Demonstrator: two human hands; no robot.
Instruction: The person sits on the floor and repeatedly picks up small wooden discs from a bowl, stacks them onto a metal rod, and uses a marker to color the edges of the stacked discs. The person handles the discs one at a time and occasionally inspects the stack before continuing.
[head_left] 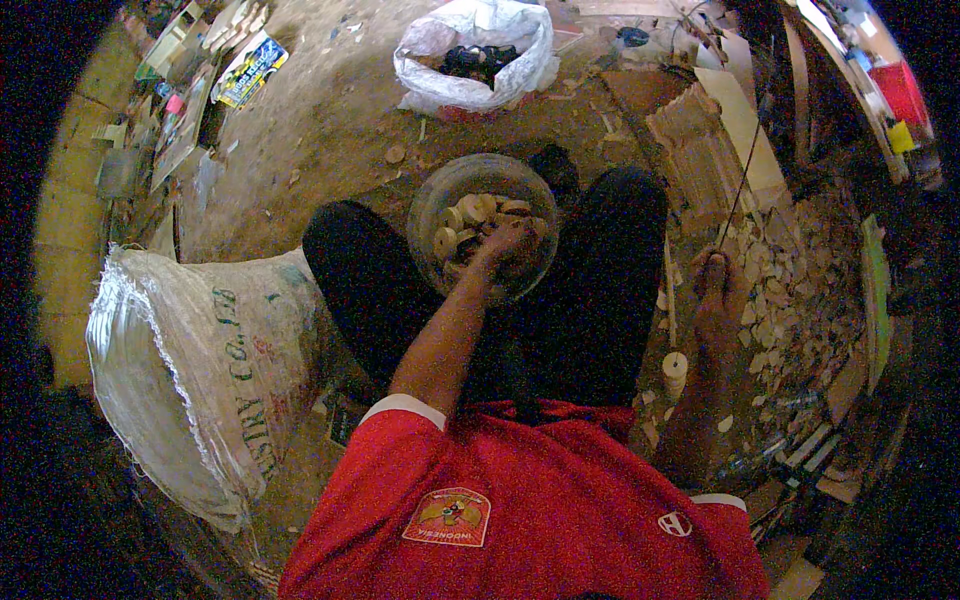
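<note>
My left hand (512, 243) is down inside a round translucent bowl (422, 200) between my legs, its fingers curled among several round wooden pieces (478, 208). Which piece those fingers grip, if any, is hidden. Out to the right, my right hand (714, 280) is closed on a thin dark rod (744, 185) that slants up and away from the fingertips. Beside the right forearm is a small pale stack of round wooden pieces (675, 368) with a dark hole in its top; whether it is joined to the rod I cannot tell.
A large woven sack (235, 350) lies at my left. An open white sack (545, 70) with dark contents stands ahead. Wood scraps (790, 300) cover the floor at right, near a stack of thin boards (690, 135). A printed sheet (252, 72) lies far left.
</note>
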